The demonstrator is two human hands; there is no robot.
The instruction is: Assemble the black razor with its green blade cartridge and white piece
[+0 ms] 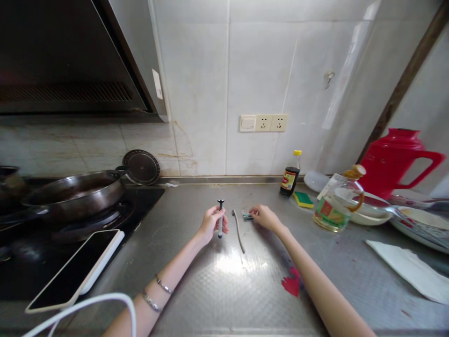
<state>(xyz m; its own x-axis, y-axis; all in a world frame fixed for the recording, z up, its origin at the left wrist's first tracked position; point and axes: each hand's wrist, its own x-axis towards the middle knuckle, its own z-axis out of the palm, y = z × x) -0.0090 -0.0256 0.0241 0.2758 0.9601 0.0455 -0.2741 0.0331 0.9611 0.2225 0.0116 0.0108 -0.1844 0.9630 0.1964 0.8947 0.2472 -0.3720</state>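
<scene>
Near the middle of the metal counter (196, 299), my left hand (210, 223) is closed around a slim grey handle (220, 227) with a small black forked end at the top, held upright. My right hand (264, 217) rests low over the counter, its fingertips pinching a small dark green piece (248, 216). Between my two hands a thin grey curved stick (239, 233) with a darker, thicker top end lies on the metal. Both hands are apart from that stick.
A phone (75, 271) and white cable (105, 297) are at the left, by the stove and pan (79, 192). At the right are a sauce bottle (289, 180), a sponge (303, 200), an oil jug (333, 210), bowls, a red thermos (389, 161) and white paper (410, 269).
</scene>
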